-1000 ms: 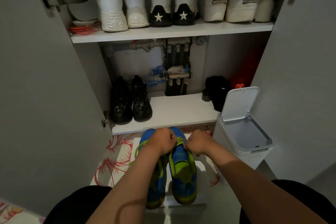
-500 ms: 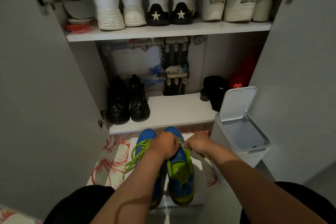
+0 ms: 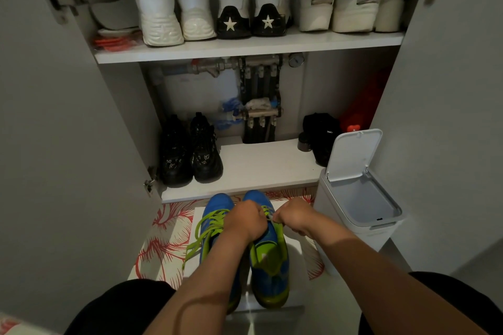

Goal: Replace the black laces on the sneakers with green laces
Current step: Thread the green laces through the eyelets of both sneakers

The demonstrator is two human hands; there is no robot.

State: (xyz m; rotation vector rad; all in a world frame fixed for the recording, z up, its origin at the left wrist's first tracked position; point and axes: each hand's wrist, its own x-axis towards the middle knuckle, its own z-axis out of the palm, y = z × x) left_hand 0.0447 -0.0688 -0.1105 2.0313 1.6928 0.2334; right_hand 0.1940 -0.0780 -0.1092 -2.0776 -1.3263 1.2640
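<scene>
Green lace (image 3: pixel 268 212) on the blue sneaker (image 3: pixel 270 261) sits pinched between our left hand (image 3: pixel 246 221) and right hand (image 3: pixel 293 215), all fingers curled tight.

Just beyond the fingers (image 3: pixel 281 215) ran the white lower shelf (image 3: pixel 258 171) of an open cupboard. On it, beyond and to the left of them, stood a pair of black chunky shoes (image 3: pixel 190 152); beyond and to the right sat a black bundle (image 3: pixel 321 133), with a small dark jar (image 3: pixel 303 144) beside it. Straight ahead, at the back, hung metal pipes (image 3: pixel 258 106) with a round gauge (image 3: pixel 296 59). Farther up, the upper shelf (image 3: pixel 245 47) carried white sneakers (image 3: pixel 174 8), star-heeled sneakers (image 3: pixel 249 8) and white cut-out wedges (image 3: pixel 337 0). Near the fingers on the right stood a white bin (image 3: pixel 326 198), its lid raised. Below and to the left lay a red-patterned mat (image 3: pixel 163 239).
</scene>
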